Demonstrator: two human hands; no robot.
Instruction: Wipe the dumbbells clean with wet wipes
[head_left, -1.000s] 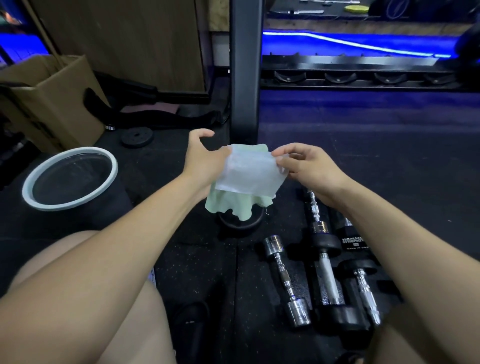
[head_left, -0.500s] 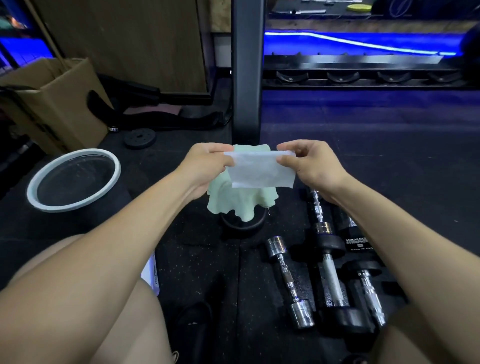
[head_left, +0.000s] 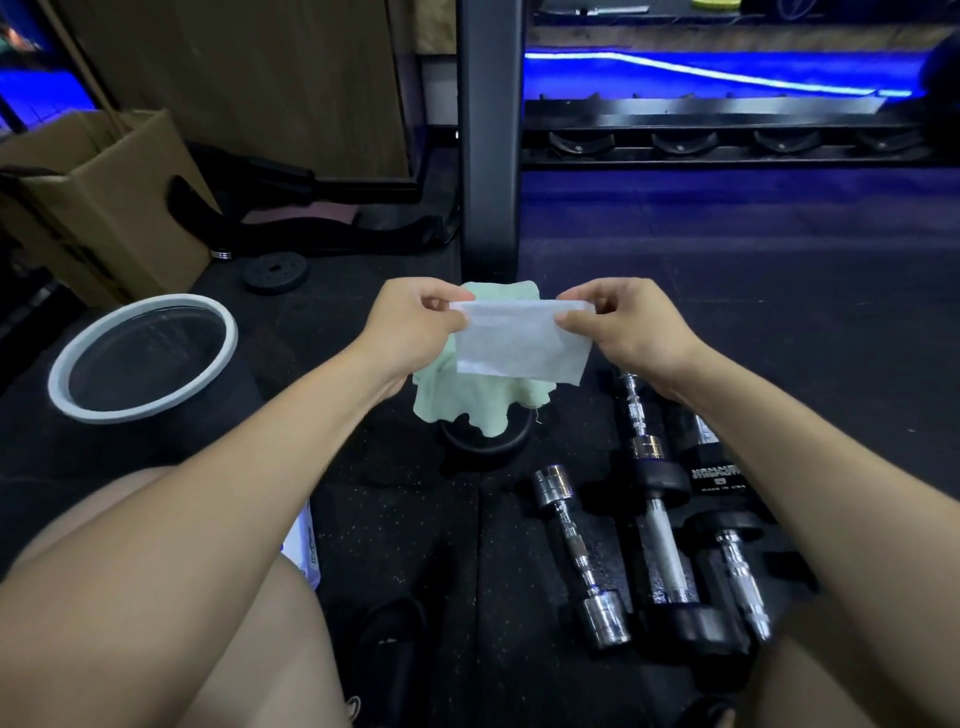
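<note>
A white wet wipe (head_left: 519, 340) hangs flat between my two hands, above the floor. My left hand (head_left: 415, 322) pinches its top left corner and my right hand (head_left: 618, 322) pinches its top right corner. Behind the wipe, a pale green cloth (head_left: 467, 400) is draped over a black upright dumbbell (head_left: 485, 441). On the dark rubber floor to the right lie a small chrome dumbbell (head_left: 571, 551), a black-headed dumbbell with a chrome handle (head_left: 660, 540) and further dumbbells (head_left: 737, 566) partly hidden by my right forearm.
A white-rimmed round bin (head_left: 140, 358) stands at the left. A cardboard box (head_left: 98, 208) and a small black weight plate (head_left: 275, 273) lie behind it. A black rack post (head_left: 488, 140) rises ahead, with a dumbbell rack (head_left: 727, 135) at the right. A wipes pack (head_left: 304, 545) peeks by my left knee.
The wipe went from loosely held with my left hand open to stretched flat, both hands now pinching its top corners.
</note>
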